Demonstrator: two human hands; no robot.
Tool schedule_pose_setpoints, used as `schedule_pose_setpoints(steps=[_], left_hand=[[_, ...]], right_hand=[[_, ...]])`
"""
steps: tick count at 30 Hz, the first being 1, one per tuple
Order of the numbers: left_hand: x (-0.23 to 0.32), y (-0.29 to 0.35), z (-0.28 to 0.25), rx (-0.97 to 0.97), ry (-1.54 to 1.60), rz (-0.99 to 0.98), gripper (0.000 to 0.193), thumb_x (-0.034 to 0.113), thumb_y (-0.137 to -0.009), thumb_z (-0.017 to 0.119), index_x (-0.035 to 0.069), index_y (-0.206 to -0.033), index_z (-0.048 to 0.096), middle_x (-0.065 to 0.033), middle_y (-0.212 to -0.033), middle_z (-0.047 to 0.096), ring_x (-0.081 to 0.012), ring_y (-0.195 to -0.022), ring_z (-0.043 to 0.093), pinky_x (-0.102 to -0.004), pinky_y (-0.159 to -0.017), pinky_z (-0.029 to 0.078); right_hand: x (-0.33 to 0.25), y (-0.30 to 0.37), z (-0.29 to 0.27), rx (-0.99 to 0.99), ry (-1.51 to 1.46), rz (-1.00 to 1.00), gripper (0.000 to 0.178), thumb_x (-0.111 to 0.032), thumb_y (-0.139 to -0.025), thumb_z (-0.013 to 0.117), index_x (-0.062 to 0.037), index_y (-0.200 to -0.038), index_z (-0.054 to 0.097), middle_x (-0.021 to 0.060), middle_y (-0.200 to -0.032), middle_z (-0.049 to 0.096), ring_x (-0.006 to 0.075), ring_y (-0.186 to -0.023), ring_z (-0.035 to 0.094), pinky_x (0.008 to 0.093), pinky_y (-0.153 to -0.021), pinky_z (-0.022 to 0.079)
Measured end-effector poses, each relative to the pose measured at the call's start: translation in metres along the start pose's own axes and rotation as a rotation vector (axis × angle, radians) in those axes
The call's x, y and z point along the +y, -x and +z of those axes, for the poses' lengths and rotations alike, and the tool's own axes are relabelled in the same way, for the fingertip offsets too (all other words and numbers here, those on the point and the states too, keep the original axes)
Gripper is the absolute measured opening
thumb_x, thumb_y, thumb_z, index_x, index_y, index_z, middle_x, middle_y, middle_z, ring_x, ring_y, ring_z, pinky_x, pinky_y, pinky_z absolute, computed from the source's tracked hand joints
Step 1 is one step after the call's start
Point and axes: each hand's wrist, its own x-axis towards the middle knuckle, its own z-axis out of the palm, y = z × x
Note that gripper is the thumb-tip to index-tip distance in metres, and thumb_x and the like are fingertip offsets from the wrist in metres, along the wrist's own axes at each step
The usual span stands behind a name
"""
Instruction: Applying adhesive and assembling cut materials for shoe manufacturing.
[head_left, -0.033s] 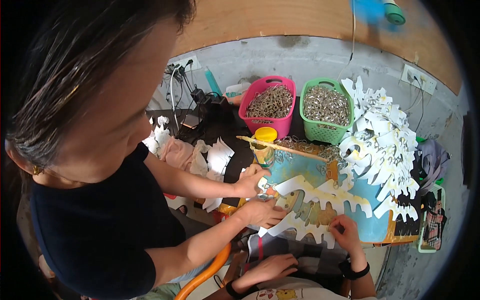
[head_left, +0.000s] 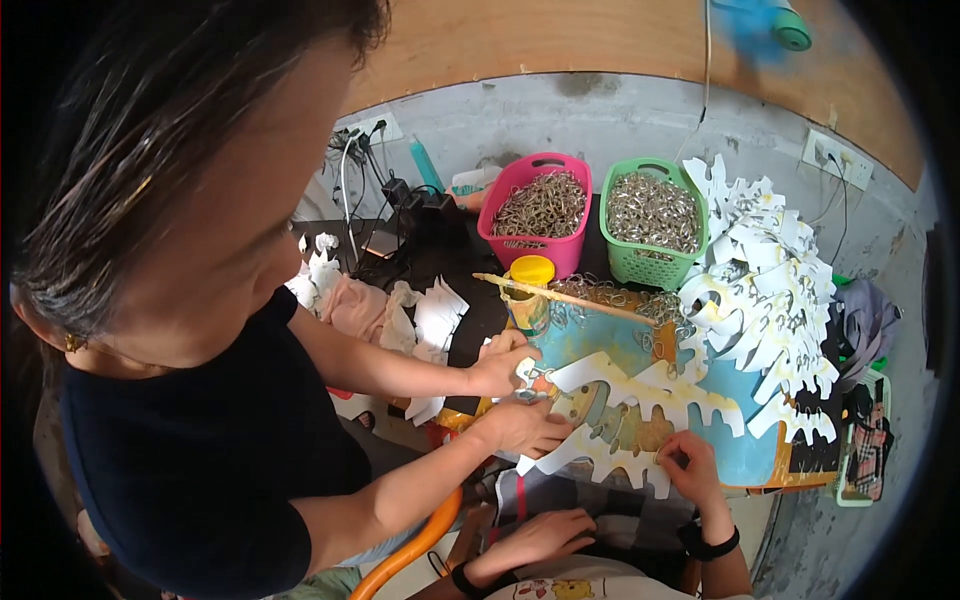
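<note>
My right hand (head_left: 690, 463) is at the table's near edge, its thumb and index finger pinched at the right end of a white toothed strip (head_left: 612, 464). My left hand (head_left: 545, 536) lies on my lap with its fingers stretched out, holding nothing. A second white toothed strip (head_left: 690, 391), stained yellow, spreads farther back. Small metal rings sit along the strips. On the left, a co-worker's two hands rest at the strips' left ends: one hand (head_left: 500, 370) behind, the other hand (head_left: 524, 426) nearer me. What lies beneath their fingers is partly hidden.
A pink basket (head_left: 484, 222) and a green basket (head_left: 650, 265) hold metal rings. A wooden stick (head_left: 600, 305) lies across a yellow-lidded jar (head_left: 532, 269) and loose rings. White strips form a tall pile (head_left: 765, 290) at right. The co-worker (head_left: 190, 450) fills the left side.
</note>
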Motion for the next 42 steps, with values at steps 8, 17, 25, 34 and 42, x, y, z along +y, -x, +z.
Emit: schedule_pose_setpoints(steps=[8, 17, 25, 34, 42], left_hand=[[-0.007, 0.008, -0.013, -0.042, -0.005, -0.156, 0.026, 0.027, -0.093, 0.058, 0.005, -0.107, 0.06, -0.0141, -0.101, 0.06, -0.036, -0.093, 0.06, -0.0411, -0.076, 0.05], [-0.056, 0.05, -0.066, 0.478, 0.011, -0.553, 0.018, 0.018, -0.09, 0.063, 0.001, -0.094, 0.065, -0.0102, -0.082, 0.066, -0.0223, -0.07, 0.065, -0.0351, -0.065, 0.051], [-0.096, 0.016, -0.073, 0.106, 1.221, -0.327, 0.035, 0.032, -0.09, 0.06, 0.003, -0.11, 0.055, -0.0095, -0.101, 0.061, -0.0213, -0.096, 0.053, -0.0383, -0.08, 0.046], [-0.125, -0.065, -0.103, -0.448, 2.416, 0.325, 0.055, 0.046, -0.089, 0.057, 0.006, -0.125, 0.045, -0.0105, -0.118, 0.054, -0.0242, -0.122, 0.042, -0.0424, -0.095, 0.04], [-0.073, -0.047, -0.117, 0.09, 2.667, -0.213, 0.039, 0.039, -0.096, 0.043, 0.004, -0.113, 0.049, -0.0107, -0.095, 0.055, -0.024, -0.084, 0.057, -0.0358, -0.072, 0.048]], right_hand=[[-0.004, 0.0, 0.0, -0.004, -0.001, 0.015, 0.007, 0.002, -0.074, 0.067, -0.0011, -0.077, 0.061, 0.0099, -0.086, 0.062, 0.0203, -0.065, 0.059, 0.0274, -0.057, 0.045], [-0.019, -0.001, -0.005, -0.031, 0.067, 0.024, 0.007, 0.002, -0.074, 0.066, 0.0001, -0.079, 0.061, 0.0124, -0.09, 0.062, 0.0276, -0.072, 0.061, 0.0326, -0.064, 0.049], [-0.022, 0.001, 0.011, 0.037, 0.251, -0.033, 0.009, 0.004, -0.075, 0.063, 0.0008, -0.082, 0.06, 0.0154, -0.093, 0.06, 0.0362, -0.083, 0.06, 0.0401, -0.072, 0.05], [-0.021, 0.007, 0.005, 0.076, 0.468, -0.054, 0.011, 0.002, -0.075, 0.061, -0.0001, -0.086, 0.061, 0.017, -0.085, 0.061, 0.0376, -0.081, 0.059, 0.0438, -0.068, 0.048], [-0.076, -0.013, -0.029, -0.151, 0.486, -0.179, 0.021, -0.005, -0.064, 0.059, 0.0, -0.085, 0.061, 0.0185, -0.076, 0.06, 0.0391, -0.065, 0.059, 0.0461, -0.06, 0.048]])
